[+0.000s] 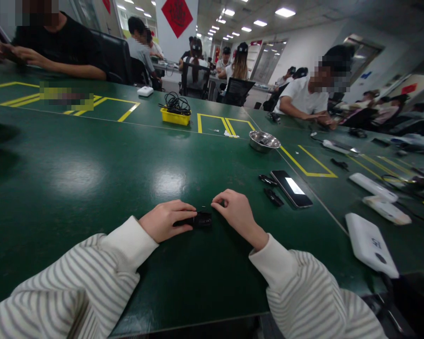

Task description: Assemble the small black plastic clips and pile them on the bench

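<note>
My left hand [171, 219] is closed around one end of a small black plastic device [203, 220] that rests on the green table. Its squarish end sticks out to the right of my fingers; the rest is hidden beneath them. Just above that end lies a tiny light-coloured piece [203, 206], too small to name. My right hand [236, 212] hovers a little to the right, apart from the device. Its thumb and index finger are pinched together, and whatever is between them cannot be made out.
To the right lie two black parts [273, 197] beside a phone [291, 188] with a lit screen. A metal bowl [265, 141] holds dark items. White power banks [371, 242] line the right side. Farther back stands a yellow tray [175, 117] of black cables. Several people sit around.
</note>
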The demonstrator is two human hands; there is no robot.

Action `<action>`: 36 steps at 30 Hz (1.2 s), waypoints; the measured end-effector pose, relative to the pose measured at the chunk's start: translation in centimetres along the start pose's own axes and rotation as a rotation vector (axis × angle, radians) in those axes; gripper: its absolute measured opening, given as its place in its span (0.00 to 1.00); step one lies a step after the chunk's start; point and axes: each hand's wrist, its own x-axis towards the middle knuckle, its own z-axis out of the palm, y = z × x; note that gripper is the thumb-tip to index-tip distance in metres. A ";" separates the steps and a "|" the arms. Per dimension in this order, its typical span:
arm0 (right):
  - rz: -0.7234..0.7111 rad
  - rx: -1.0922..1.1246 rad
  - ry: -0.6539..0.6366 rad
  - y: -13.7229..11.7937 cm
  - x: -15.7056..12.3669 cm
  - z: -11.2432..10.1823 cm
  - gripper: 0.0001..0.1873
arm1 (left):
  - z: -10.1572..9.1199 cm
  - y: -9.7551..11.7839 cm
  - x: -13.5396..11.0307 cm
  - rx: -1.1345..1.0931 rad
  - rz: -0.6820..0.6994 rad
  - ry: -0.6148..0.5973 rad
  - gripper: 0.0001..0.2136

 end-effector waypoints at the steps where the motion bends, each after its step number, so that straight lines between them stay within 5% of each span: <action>1: 0.027 0.002 0.015 0.1 0.1 -0.1 0.07 | 0.0 0.0 0.0 -0.001 -0.002 0.000 0.12; 5: 0.127 -0.045 0.020 1.3 0.5 -0.5 0.13 | -0.1 0.1 0.1 -0.008 0.001 0.003 0.12; 12: -0.042 -0.078 0.013 1.9 1.2 -0.3 0.07 | 0.0 0.0 0.1 -0.002 0.006 -0.009 0.12; 20: 0.045 -0.080 -0.268 0.2 0.3 -1.4 0.04 | 0.0 0.0 0.1 -0.010 0.002 0.005 0.12; 29: -0.126 0.252 -0.189 -2.0 -1.1 -1.3 0.02 | -0.2 0.1 0.1 0.025 0.026 -0.009 0.12; 36: -0.237 0.302 -0.125 -2.8 -1.4 0.3 0.03 | -0.3 0.2 0.1 0.051 0.032 -0.032 0.12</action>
